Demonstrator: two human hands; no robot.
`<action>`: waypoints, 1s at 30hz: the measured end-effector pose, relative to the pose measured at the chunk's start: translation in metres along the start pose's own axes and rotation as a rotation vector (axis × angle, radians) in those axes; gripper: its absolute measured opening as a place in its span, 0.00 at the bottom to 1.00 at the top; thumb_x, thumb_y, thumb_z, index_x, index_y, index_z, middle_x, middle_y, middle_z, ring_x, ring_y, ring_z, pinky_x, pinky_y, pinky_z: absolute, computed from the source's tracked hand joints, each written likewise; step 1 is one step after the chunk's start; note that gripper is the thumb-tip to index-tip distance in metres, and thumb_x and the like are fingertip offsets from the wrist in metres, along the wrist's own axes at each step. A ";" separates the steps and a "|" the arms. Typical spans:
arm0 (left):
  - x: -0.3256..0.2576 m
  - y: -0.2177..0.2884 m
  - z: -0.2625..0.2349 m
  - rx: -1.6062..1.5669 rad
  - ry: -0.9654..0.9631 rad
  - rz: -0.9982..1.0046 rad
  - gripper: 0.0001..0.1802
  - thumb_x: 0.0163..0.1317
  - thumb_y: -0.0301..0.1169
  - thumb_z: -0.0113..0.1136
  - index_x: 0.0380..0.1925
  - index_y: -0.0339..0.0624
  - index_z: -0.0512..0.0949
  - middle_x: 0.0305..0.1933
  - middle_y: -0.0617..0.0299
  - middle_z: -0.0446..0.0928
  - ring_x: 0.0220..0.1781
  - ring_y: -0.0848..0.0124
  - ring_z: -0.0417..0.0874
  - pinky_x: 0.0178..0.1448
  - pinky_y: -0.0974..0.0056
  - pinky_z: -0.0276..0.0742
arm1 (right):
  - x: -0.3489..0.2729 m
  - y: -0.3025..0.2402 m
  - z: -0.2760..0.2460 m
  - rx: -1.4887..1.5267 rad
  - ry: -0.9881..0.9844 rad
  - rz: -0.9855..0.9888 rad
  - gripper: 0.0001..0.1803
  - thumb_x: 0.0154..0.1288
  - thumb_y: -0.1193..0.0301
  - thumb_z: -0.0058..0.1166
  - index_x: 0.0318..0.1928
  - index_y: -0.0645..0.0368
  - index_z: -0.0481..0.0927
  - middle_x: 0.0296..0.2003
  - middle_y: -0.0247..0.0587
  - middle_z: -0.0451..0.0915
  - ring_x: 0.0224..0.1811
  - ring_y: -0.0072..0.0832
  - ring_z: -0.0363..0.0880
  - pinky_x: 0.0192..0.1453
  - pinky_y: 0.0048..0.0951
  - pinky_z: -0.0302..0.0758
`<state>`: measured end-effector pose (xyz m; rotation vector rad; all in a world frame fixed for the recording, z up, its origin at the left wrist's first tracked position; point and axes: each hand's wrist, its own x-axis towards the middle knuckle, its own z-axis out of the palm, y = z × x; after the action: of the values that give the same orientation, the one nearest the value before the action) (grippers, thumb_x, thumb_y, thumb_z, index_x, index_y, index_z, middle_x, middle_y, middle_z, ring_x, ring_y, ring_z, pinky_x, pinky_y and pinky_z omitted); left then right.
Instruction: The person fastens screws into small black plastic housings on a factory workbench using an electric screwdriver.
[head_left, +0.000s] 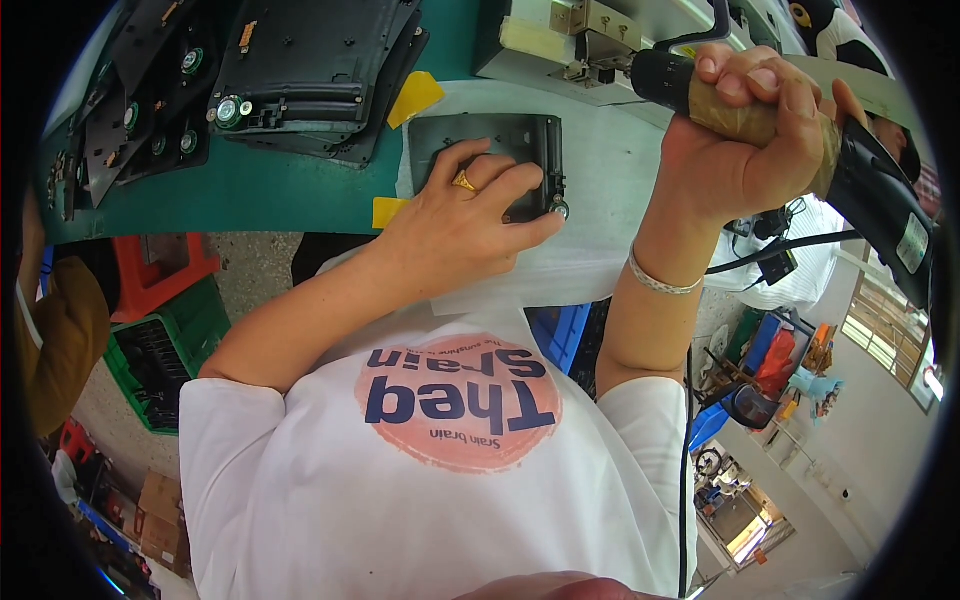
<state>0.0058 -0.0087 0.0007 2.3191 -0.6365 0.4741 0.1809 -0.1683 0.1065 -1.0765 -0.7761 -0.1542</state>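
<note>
My left hand rests on a black plastic housing panel, fingers bent over its face. The thumb reaches the small round green-rimmed part at the panel's lower right corner. My right hand is wrapped round a black electric screwdriver with brown tape about its grip. The screwdriver lies almost level, its nose at a metal screw feeder at the back of the bench. The bit's tip is too small to make out against the feeder's metal parts.
Stacked black panels stand at the back left, more beyond them. White sheeting covers part of the green bench. Yellow tape pieces stick beside the panel. A black cable trails from the screwdriver. A green crate stands below left.
</note>
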 end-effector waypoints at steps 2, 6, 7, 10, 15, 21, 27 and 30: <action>0.001 0.000 0.000 -0.004 -0.002 0.000 0.29 0.42 0.25 0.70 0.49 0.61 0.83 0.53 0.60 0.70 0.58 0.61 0.73 0.73 0.45 0.65 | -0.002 0.003 0.008 0.023 0.050 -0.004 0.10 0.70 0.68 0.47 0.36 0.58 0.81 0.27 0.38 0.79 0.29 0.26 0.76 0.39 0.39 0.74; 0.000 0.000 -0.001 -0.007 -0.004 -0.006 0.29 0.43 0.25 0.70 0.49 0.61 0.83 0.53 0.60 0.70 0.58 0.61 0.73 0.72 0.45 0.65 | 0.000 0.008 0.005 0.039 0.030 -0.002 0.08 0.70 0.70 0.47 0.39 0.59 0.79 0.28 0.39 0.79 0.28 0.27 0.76 0.40 0.40 0.75; 0.000 0.001 -0.001 -0.004 -0.003 -0.007 0.29 0.43 0.25 0.70 0.49 0.61 0.83 0.53 0.60 0.70 0.58 0.61 0.73 0.72 0.45 0.65 | 0.000 0.007 0.007 0.041 0.028 -0.002 0.08 0.70 0.70 0.47 0.39 0.59 0.79 0.28 0.39 0.79 0.28 0.27 0.76 0.40 0.40 0.75; 0.001 0.000 0.000 -0.014 -0.004 -0.004 0.28 0.43 0.26 0.70 0.49 0.60 0.83 0.53 0.60 0.70 0.58 0.60 0.72 0.72 0.45 0.65 | 0.007 0.004 0.009 0.048 0.041 0.036 0.07 0.70 0.71 0.48 0.43 0.58 0.78 0.29 0.41 0.79 0.29 0.28 0.76 0.39 0.42 0.75; -0.001 -0.001 -0.001 -0.024 -0.012 0.004 0.28 0.43 0.26 0.70 0.49 0.60 0.83 0.54 0.59 0.71 0.58 0.59 0.72 0.72 0.45 0.65 | 0.018 -0.002 0.061 -0.175 -0.040 0.147 0.24 0.66 0.79 0.57 0.61 0.65 0.66 0.22 0.37 0.75 0.16 0.20 0.72 0.23 0.22 0.74; -0.001 -0.002 0.001 -0.043 -0.015 0.002 0.27 0.45 0.26 0.69 0.50 0.60 0.83 0.54 0.59 0.71 0.58 0.57 0.72 0.71 0.44 0.65 | 0.010 -0.009 0.049 -0.199 -0.001 0.114 0.22 0.68 0.80 0.56 0.60 0.64 0.66 0.23 0.38 0.76 0.17 0.21 0.73 0.24 0.25 0.76; 0.001 -0.003 -0.001 -0.004 -0.017 -0.002 0.26 0.48 0.27 0.69 0.50 0.60 0.84 0.55 0.58 0.71 0.58 0.55 0.73 0.71 0.44 0.65 | -0.028 -0.046 0.015 0.069 -0.186 0.240 0.17 0.71 0.74 0.43 0.58 0.53 0.71 0.29 0.39 0.74 0.26 0.25 0.68 0.35 0.38 0.71; 0.001 -0.002 -0.002 -0.011 -0.032 -0.018 0.25 0.49 0.26 0.69 0.49 0.60 0.84 0.56 0.59 0.71 0.59 0.54 0.73 0.70 0.44 0.65 | -0.061 -0.051 0.018 0.073 -0.139 0.204 0.22 0.69 0.77 0.47 0.62 0.57 0.65 0.28 0.42 0.75 0.21 0.27 0.67 0.28 0.36 0.73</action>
<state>0.0072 -0.0065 0.0016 2.3239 -0.6318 0.4254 0.1039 -0.1933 0.1094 -1.0980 -0.7846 0.1222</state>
